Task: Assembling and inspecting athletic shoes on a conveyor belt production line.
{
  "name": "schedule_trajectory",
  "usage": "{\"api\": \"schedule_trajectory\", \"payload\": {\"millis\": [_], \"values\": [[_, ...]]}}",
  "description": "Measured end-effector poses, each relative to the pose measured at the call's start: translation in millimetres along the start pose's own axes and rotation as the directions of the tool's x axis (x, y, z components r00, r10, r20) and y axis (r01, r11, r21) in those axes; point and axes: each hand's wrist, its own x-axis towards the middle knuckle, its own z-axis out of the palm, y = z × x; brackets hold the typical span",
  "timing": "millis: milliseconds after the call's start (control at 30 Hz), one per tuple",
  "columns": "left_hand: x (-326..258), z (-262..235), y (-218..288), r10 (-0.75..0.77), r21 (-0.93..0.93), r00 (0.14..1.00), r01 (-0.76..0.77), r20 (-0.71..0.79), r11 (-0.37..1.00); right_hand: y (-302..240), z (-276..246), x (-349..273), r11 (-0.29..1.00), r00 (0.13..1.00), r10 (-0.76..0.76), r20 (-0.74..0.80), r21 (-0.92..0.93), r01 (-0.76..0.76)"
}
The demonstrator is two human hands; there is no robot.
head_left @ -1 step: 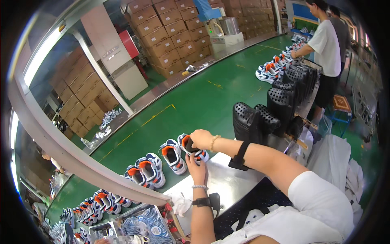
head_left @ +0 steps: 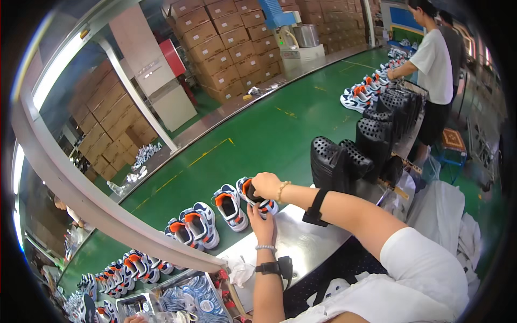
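Observation:
A white and navy sneaker with an orange lining [head_left: 267, 207] stands at the near edge of the green belt. My left hand [head_left: 260, 216] is closed round its near side. Over its opening is my right hand [head_left: 266, 185], closed, fingertips down inside the shoe and hidden. Dark material shows in the opening below these fingers; whether they grip it I cannot make out. Just left stands a matching sneaker [head_left: 230, 209], touched by neither hand. Further left is another pair of sneakers [head_left: 200, 226].
Black perforated shoe forms [head_left: 327, 161] stand right of my hands. A metal plate [head_left: 301, 226] lies before me. Sneakers line the green belt [head_left: 258, 134] both ways. At lower left, a tray holds blue-white pieces [head_left: 188, 296]. A person in white [head_left: 435, 64] works at far right.

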Motion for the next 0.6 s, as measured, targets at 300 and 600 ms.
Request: {"api": "schedule_trajectory", "payload": {"millis": [300,600], "values": [[7,-3,-2,-0.053,-0.014,0.998,0.052,-0.027,0.999,-19,95,42,0.954,0.965,0.260,0.022,-0.160,-0.253],[12,-7,8,-0.118,0.051,0.991,0.121,-0.062,0.991,-15,91,56,0.966,0.953,0.242,0.183,-0.142,-0.218]]}}
